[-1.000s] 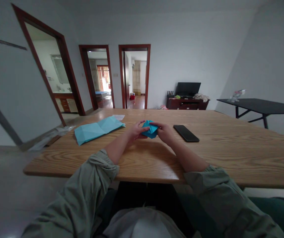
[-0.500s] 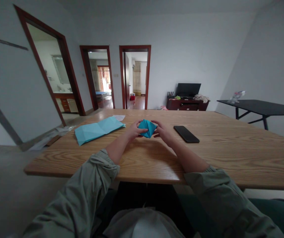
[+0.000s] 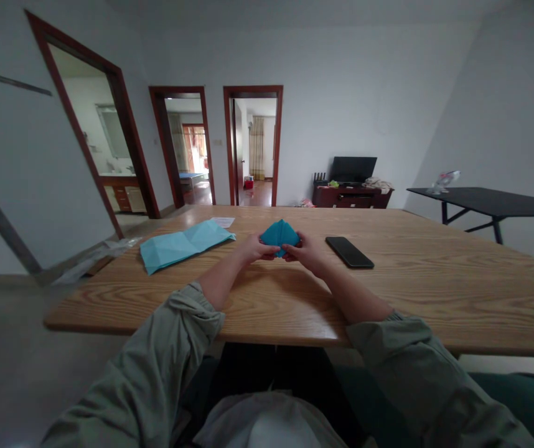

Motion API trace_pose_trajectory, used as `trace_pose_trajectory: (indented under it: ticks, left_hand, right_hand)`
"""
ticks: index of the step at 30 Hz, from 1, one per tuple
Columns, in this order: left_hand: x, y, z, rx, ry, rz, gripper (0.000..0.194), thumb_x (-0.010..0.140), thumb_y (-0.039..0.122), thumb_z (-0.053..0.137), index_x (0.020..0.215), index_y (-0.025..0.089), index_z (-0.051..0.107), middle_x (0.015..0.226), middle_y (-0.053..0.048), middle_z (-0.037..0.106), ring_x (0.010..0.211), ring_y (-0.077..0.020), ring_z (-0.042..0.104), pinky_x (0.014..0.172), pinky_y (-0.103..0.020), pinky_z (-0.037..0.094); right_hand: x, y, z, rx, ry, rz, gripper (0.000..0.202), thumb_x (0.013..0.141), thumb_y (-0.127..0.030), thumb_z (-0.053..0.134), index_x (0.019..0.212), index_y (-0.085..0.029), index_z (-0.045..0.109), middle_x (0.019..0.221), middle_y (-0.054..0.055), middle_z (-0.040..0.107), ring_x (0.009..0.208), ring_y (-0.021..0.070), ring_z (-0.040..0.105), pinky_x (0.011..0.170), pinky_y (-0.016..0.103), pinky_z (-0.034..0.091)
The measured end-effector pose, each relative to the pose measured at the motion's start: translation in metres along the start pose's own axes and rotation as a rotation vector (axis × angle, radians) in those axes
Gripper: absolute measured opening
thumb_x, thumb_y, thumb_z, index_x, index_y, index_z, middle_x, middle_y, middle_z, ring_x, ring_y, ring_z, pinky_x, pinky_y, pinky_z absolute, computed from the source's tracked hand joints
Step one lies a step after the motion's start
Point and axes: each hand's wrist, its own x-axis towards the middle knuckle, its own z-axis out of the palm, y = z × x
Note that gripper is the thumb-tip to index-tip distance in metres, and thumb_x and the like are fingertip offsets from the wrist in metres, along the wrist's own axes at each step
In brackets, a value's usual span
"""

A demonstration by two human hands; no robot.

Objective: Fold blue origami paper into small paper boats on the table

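A small folded piece of blue paper [image 3: 280, 233] is held up between both hands over the middle of the table. Its top comes to a point, and a crease runs down its centre. My left hand [image 3: 254, 247] grips the left side, thumb on the near face. On the right side, my right hand [image 3: 305, 250] pinches it the same way, with its thumb near the lower centre. The fingers behind the paper are mostly hidden. To the left of my left hand lies a larger creased sheet of light blue paper [image 3: 185, 246], folded over on itself.
A black phone [image 3: 350, 252] lies on the wooden table [image 3: 267, 305] to the right of my right hand. A small pale paper slip [image 3: 223, 221] sits behind the light blue sheet. Beyond the table's right end stands a black table [image 3: 491, 200] with a clear plastic item on it.
The folded blue paper has turned, so a wide face with a centre crease now shows. My right fingers have closed in from loosely spread, and both thumbs have come together at its lower front.
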Motion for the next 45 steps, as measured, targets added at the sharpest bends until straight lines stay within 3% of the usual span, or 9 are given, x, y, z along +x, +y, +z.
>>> trace_pose_trajectory:
  ticks: [4, 11, 15, 20, 24, 32, 37, 41, 45]
  left_hand:
    - [-0.001, 0.001, -0.001, 0.045, 0.006, 0.003, 0.057, 0.051, 0.033, 0.086, 0.098, 0.010, 0.063, 0.084, -0.008, 0.067, 0.068, -0.0155, 0.063, 0.063, -0.029, 0.054]
    - [-0.004, 0.004, 0.000, 0.197, -0.054, -0.025, 0.049, 0.058, 0.035, 0.082, 0.096, 0.011, 0.063, 0.074, -0.007, 0.068, 0.058, -0.0147, 0.063, 0.056, -0.027, 0.051]
    - [-0.005, 0.004, 0.000, 0.241, -0.048, -0.032, 0.051, 0.063, 0.044, 0.078, 0.099, 0.011, 0.064, 0.076, -0.008, 0.069, 0.059, -0.0153, 0.063, 0.056, -0.028, 0.051]
    - [-0.004, 0.004, -0.001, 0.252, 0.029, 0.052, 0.057, 0.070, 0.059, 0.066, 0.104, 0.013, 0.065, 0.080, -0.008, 0.068, 0.065, -0.0172, 0.063, 0.055, -0.027, 0.052]
    - [-0.005, 0.005, -0.003, 0.274, -0.052, 0.059, 0.058, 0.070, 0.060, 0.066, 0.104, 0.013, 0.066, 0.083, -0.009, 0.068, 0.070, -0.0186, 0.064, 0.055, -0.028, 0.052]
    - [-0.010, 0.010, 0.002, 0.295, -0.101, 0.022, 0.060, 0.066, 0.054, 0.072, 0.110, 0.014, 0.065, 0.093, -0.010, 0.068, 0.080, -0.0211, 0.064, 0.057, -0.027, 0.052]
    - [-0.011, 0.011, 0.004, 0.258, -0.043, 0.004, 0.060, 0.067, 0.057, 0.069, 0.112, 0.017, 0.062, 0.100, -0.010, 0.067, 0.084, -0.0239, 0.064, 0.053, -0.028, 0.053]
    - [-0.008, 0.006, 0.001, 0.286, -0.070, 0.041, 0.056, 0.068, 0.055, 0.069, 0.106, 0.015, 0.064, 0.094, -0.010, 0.067, 0.083, -0.0226, 0.064, 0.056, -0.028, 0.052]
    - [-0.002, 0.000, -0.002, 0.345, -0.088, 0.074, 0.053, 0.072, 0.058, 0.064, 0.100, 0.013, 0.066, 0.084, -0.006, 0.066, 0.073, -0.0169, 0.061, 0.057, -0.025, 0.048]
  right_hand:
    - [0.000, -0.001, -0.001, -0.107, -0.025, -0.018, 0.026, 0.077, -0.025, 0.068, 0.097, -0.016, 0.054, 0.074, 0.002, 0.065, 0.060, 0.0126, 0.061, 0.053, 0.023, 0.051]
    - [0.005, 0.005, -0.007, -0.279, 0.018, -0.108, 0.034, 0.084, -0.047, 0.055, 0.089, -0.015, 0.063, 0.074, 0.003, 0.064, 0.060, 0.0120, 0.055, 0.054, 0.023, 0.046]
    - [0.005, 0.006, -0.010, -0.278, -0.044, -0.152, 0.038, 0.080, -0.052, 0.058, 0.088, -0.016, 0.066, 0.076, 0.003, 0.065, 0.065, 0.0138, 0.055, 0.057, 0.024, 0.044]
    - [0.000, 0.002, -0.008, -0.215, -0.153, -0.090, 0.043, 0.077, -0.057, 0.058, 0.083, -0.015, 0.065, 0.071, 0.004, 0.063, 0.060, 0.0130, 0.052, 0.054, 0.024, 0.042]
    - [0.000, 0.004, -0.006, -0.156, -0.154, -0.045, 0.049, 0.077, -0.061, 0.056, 0.083, -0.014, 0.065, 0.068, 0.004, 0.063, 0.057, 0.0125, 0.051, 0.051, 0.024, 0.040]
    - [0.001, 0.005, -0.006, -0.151, -0.114, -0.152, 0.044, 0.077, -0.054, 0.060, 0.094, -0.014, 0.068, 0.088, 0.005, 0.069, 0.075, 0.0172, 0.059, 0.070, 0.028, 0.047]
    - [0.003, 0.008, -0.007, -0.231, -0.045, -0.149, 0.044, 0.079, -0.054, 0.056, 0.098, -0.016, 0.068, 0.084, 0.004, 0.068, 0.073, 0.0173, 0.059, 0.064, 0.027, 0.046]
    - [0.006, 0.010, -0.009, -0.273, 0.026, -0.222, 0.042, 0.080, -0.054, 0.054, 0.090, -0.016, 0.067, 0.079, 0.003, 0.066, 0.070, 0.0158, 0.055, 0.061, 0.025, 0.044]
    - [0.005, 0.008, -0.010, -0.298, -0.005, -0.256, 0.043, 0.081, -0.055, 0.053, 0.086, -0.015, 0.068, 0.078, 0.003, 0.065, 0.070, 0.0154, 0.054, 0.062, 0.025, 0.042]
